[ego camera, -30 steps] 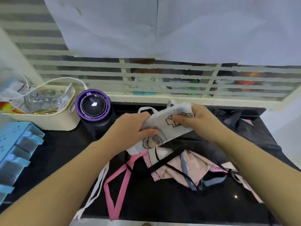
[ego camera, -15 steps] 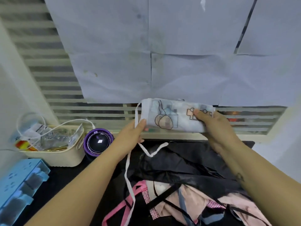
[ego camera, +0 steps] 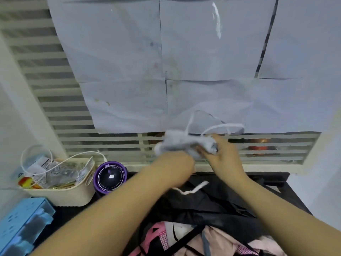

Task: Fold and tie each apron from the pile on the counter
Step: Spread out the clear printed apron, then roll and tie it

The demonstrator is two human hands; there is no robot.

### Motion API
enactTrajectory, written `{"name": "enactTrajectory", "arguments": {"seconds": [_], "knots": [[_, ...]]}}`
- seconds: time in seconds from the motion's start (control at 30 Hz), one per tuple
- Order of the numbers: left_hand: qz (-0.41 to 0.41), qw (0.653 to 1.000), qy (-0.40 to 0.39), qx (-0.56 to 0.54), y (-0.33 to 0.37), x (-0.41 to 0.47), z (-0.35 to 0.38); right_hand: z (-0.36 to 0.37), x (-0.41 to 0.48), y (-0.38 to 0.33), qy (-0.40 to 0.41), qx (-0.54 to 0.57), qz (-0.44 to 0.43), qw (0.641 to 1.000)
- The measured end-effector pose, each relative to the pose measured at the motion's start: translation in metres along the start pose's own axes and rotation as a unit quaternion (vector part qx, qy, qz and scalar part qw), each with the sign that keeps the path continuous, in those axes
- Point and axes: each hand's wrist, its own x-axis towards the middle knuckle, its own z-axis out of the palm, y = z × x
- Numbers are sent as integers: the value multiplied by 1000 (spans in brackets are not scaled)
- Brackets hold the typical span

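- Left of the purple-rimmed gadget [ego camera: 110,177], touching its side, sits a cream basket [ego camera: 60,197]; I see crinkled clear packets, a white cord looping out over its rim, and something red and yellow at its far left edge.
- Further left of the gadget and nearer to me lies a blue plastic tray [ego camera: 23,225] with several compartments; I cannot tell what, if anything, is in them.
- Right of the gadget and raised above it, a folded white apron [ego camera: 178,143] hangs in the air between both hands, in front of the slatted window. It is blurred, so I cannot read any print on it.
- One white strap [ego camera: 222,126] arcs up from the bundle and out to the right; another strap end [ego camera: 194,189] dangles below the left hand.
- My view of the left hand [ego camera: 173,169] is of its back: it is balled up under the bundle's left end, fingers curled in and gripping the cloth, though blur softens the detail.
- Past it, further right of the gadget, the right hand [ego camera: 224,157] is turned palm-inward, its fingers wrapped round the bundle's right end.
- Both forearms reach up from the bottom edge and converge at the bundle.
- Right of the gadget and nearer to me, the pile of aprons [ego camera: 203,235], black and pink, lies on the dark counter [ego camera: 276,182].
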Motion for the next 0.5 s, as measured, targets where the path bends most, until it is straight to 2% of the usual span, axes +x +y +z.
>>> {"name": "enactTrajectory", "arguments": {"seconds": [0.1, 0.2, 0.27, 0.33, 0.4, 0.5], "knots": [[46, 995, 8, -87, -33, -11, -37, -21, -4, 0, -214, 19, -7, 977], [75, 978, -2, -197, -61, -16, -44, -41, -7, -5, -300, 102, 44, 948], [85, 947, -28, -307, -64, -17, -38, -47, -10, -7, -325, 210, 97, 917], [79, 907, -16, -414, -64, -17, -28, -50, -14, -5, -332, 318, 144, 877], [64, 866, 34, -494, -64, -19, -17, -53, -17, -2, -328, 402, 163, 840], [31, 817, 155, -555, -62, -23, -5, -55, -21, 8, -284, 491, 201, 798]]}}
